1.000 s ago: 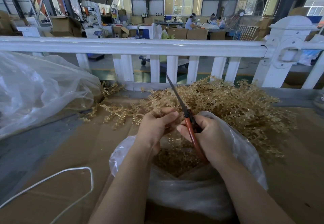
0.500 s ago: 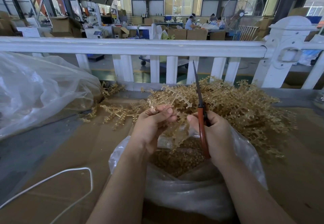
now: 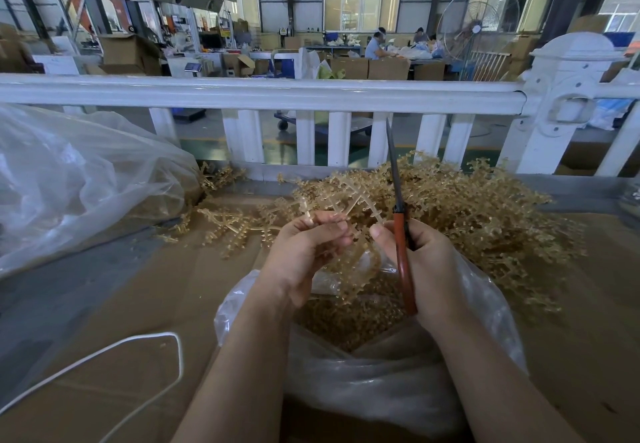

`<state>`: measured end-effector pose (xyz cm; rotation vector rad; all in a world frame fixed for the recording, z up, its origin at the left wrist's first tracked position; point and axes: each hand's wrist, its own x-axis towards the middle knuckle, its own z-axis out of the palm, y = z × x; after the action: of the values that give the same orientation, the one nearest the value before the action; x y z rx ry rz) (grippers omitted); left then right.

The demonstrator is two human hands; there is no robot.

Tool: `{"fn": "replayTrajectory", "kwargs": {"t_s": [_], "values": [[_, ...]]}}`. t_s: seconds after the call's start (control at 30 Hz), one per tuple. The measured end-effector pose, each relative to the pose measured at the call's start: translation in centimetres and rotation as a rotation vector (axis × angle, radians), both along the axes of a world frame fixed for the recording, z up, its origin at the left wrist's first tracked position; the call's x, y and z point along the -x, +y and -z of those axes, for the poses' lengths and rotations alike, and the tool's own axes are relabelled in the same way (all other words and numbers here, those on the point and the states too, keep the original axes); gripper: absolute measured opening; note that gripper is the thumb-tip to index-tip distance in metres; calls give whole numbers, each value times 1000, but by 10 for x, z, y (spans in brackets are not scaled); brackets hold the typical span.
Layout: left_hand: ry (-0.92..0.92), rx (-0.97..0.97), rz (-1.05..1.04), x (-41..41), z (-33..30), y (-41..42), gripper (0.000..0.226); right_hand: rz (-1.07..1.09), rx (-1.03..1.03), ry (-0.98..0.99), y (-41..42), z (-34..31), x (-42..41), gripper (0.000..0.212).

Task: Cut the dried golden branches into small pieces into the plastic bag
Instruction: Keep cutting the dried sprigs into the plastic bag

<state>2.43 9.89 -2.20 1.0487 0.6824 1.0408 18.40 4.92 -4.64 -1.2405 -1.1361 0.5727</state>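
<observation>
The left hand (image 3: 304, 252) pinches a golden branch (image 3: 346, 200) by its stem, fingers curled round it, and holds it over the mouth of the plastic bag (image 3: 485, 304), which sits on the cardboard-covered worktop (image 3: 138, 304) between the forearms. The right hand (image 3: 426, 269) grips the scissors (image 3: 401, 245) by their red handles, with the dark blades pointing up and away and looking closed, just beside the branch, with the thumb tip close against its twigs. Cut pieces (image 3: 346, 318) already lie in the bag, and the uncut pile (image 3: 485, 210) lies just behind it, against the white railing (image 3: 259, 94). A second clear bag (image 3: 79, 179) slumps at the left, and a white cord (image 3: 104, 363) loops near the left forearm. The risks from here are judgement: the branch spreads wider than the bag's mouth, so snipped bits could spring onto the worktop, and the left fingertips sit near where the blades would bite. Compared with half a second ago the scene has hardly changed; a second ago the blades leaned to the left and the hands sat lower and closer together, whereas now the scissors stand almost upright and the branch is lifted clear.
</observation>
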Motion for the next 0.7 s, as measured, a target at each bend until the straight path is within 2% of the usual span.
{"fn": "replayTrajectory", "kwargs": {"t_s": [0.07, 0.2, 0.27, 0.33, 0.4, 0.47, 0.57, 0.63, 0.7], "values": [[14, -12, 21, -1, -1, -1, 10, 7, -5, -7, 0, 0, 1, 44], [47, -11, 52, -1, -2, -3, 23, 31, -13, 20, -1, 0, 1, 37], [43, 2, 12, -3, -4, -5, 14, 25, -21, 27, 0, 2, 0, 33], [66, -24, -107, -4, -6, -4, 28, 17, -32, 10, 1, 4, -1, 26], [212, -217, -271, -2, -7, -3, 47, -1, -38, -3, 1, 5, -1, 20], [386, -507, -367, 3, -9, -2, 54, -19, -37, -23, 1, 4, -1, 19], [723, -843, -409, 3, -10, 2, 48, -28, -29, -64, 1, 3, 0, 23], [984, -959, -434, -1, -9, 3, 41, -29, -21, -71, 1, 3, 1, 29], [1121, -1025, -451, -3, -6, 3, 28, -27, -15, -75, 1, 3, 0, 26]]}}
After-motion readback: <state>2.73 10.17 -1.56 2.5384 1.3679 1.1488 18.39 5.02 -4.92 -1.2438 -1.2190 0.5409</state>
